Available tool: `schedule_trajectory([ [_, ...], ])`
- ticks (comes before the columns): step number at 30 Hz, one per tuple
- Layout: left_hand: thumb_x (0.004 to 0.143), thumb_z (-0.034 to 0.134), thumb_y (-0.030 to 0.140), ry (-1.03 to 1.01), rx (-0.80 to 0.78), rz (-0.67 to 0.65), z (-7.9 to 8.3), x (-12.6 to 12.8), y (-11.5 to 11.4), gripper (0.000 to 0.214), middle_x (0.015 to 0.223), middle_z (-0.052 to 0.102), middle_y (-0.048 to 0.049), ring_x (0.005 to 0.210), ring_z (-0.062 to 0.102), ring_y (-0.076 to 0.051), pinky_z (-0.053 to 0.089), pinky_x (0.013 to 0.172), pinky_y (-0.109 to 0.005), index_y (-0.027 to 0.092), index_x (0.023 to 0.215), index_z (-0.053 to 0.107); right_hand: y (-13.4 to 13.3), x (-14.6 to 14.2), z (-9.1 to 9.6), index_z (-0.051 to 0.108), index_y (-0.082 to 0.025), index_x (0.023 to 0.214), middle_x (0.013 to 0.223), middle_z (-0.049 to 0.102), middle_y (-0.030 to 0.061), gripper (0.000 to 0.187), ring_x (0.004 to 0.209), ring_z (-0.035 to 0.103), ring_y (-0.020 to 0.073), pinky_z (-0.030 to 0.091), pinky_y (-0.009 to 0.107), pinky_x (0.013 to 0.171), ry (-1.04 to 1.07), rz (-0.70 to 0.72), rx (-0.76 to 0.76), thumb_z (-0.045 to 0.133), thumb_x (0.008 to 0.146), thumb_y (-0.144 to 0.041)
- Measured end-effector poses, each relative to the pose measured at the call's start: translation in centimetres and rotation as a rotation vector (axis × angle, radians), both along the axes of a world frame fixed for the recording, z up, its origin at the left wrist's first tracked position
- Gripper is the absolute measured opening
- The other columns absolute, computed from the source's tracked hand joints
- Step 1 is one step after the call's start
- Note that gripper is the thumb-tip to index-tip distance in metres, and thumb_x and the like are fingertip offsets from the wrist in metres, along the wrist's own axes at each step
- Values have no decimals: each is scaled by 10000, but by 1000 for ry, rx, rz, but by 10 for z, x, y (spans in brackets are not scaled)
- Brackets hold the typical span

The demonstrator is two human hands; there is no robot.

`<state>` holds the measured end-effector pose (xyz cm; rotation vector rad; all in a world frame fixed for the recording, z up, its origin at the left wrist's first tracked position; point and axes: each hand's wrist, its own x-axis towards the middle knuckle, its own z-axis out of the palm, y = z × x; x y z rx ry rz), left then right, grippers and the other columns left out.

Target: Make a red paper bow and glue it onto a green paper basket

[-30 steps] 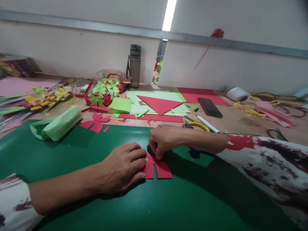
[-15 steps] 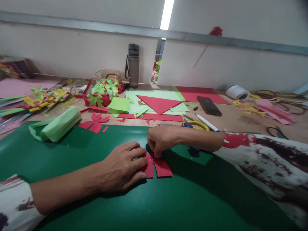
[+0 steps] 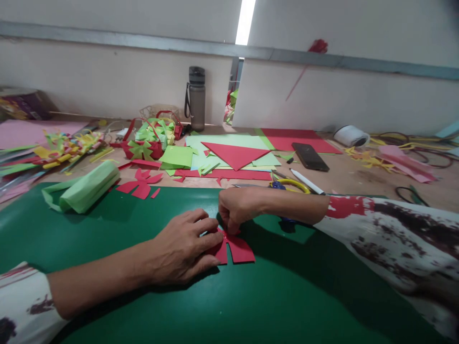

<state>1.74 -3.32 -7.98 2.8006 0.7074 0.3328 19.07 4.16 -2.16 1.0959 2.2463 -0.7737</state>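
Observation:
A red paper cutout point(image 3: 241, 249) with flared petals lies on a green mat point(image 3: 229, 306), partly covered by both hands. At its left side my left hand point(image 3: 188, 241) rests with spread, slightly bent fingers, pressing the paper against the mat. Small shiny specks show at the cutout's centre. My right hand point(image 3: 233, 210) is closed over the cutout's upper part, fingertips pinched down on it; the exact grip is hidden. Behind my right forearm lie scissors point(image 3: 294, 185) with yellow and blue handles, partly covered. Another red petal cutout point(image 3: 141, 183) lies at the mat's back edge.
A rolled green paper piece point(image 3: 89, 186) lies at left. Behind the mat are a folded red paper triangle point(image 3: 235, 155), paper sheets, small paper baskets point(image 3: 145, 149) and a grey bottle point(image 3: 197, 102). A white marker point(image 3: 307, 181) and a phone point(image 3: 310, 156) lie at right.
The view has shifted slightly. Both hands keep nearly the same place on the red cutout, with the left fingertips a little further toward its centre.

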Motion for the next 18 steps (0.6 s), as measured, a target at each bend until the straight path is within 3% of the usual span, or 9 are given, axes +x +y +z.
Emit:
schedule_trajectory([
  [12,929,367,355,-26,-52,9,4,3,2,330,1004,546,-86,829,418,-233,360,772,-406,190,1121,580,-1,-1,4,710,-159,710,560,563,-29,162,532,512,137,347,240,447,-41,17,-9,717,576,-250],
  [18,926,337,338,-40,-67,23,10,7,4,328,972,538,-80,793,406,-219,345,753,-389,196,1039,610,1,0,1,710,-175,726,581,592,-28,194,538,520,140,350,242,453,-16,23,-11,723,556,-267],
])
